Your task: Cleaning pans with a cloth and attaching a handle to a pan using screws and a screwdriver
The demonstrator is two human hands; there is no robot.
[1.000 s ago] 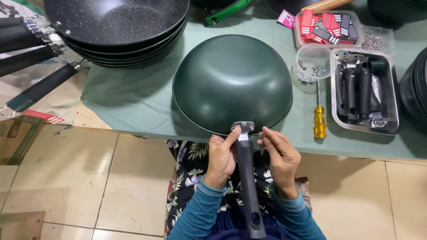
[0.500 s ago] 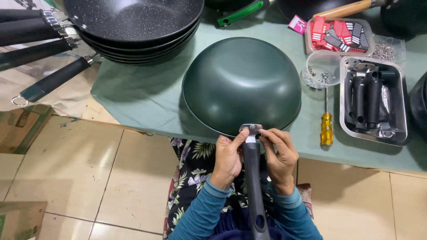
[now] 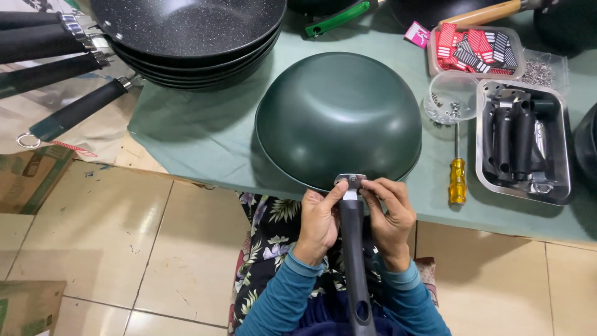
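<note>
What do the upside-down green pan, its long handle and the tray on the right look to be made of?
Upside-down green pan: probably coated metal, with a smooth satin sheen. Handle: matte black, likely plastic, joined by a shiny metal bracket that both hands pinch. Tray: bright reflective metal, seemingly stainless steel.

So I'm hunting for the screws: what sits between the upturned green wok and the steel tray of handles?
In the head view, a small clear tub of screws, with a yellow-handled screwdriver below it.
</note>
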